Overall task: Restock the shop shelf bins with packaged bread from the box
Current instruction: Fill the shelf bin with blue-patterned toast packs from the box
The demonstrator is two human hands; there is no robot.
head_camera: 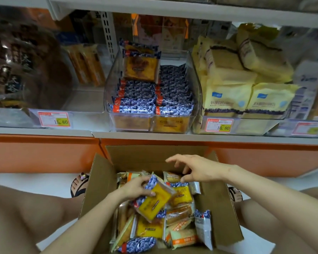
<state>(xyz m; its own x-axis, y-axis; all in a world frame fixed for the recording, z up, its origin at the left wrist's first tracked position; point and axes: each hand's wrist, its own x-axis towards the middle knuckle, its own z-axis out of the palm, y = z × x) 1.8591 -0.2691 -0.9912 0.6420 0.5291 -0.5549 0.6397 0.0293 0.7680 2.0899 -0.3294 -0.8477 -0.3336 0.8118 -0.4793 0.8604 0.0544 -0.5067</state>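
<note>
Packet [154,200] of blueberry-wrapped bread is pinched in the left hand [136,187], long axis slanting back toward the person, above the box [99,180]. Right hand [196,169] hovers just beyond, fingers [173,159] spread, holding nothing (closer to the shelf). The matching clear bin [196,83] lies up and ahead of both

price tag 15.60 [54,119] left, price tag 10.80 [219,125] right; orange plinth [40,153] beneath; sandal [79,184] on floor [35,178].
</note>
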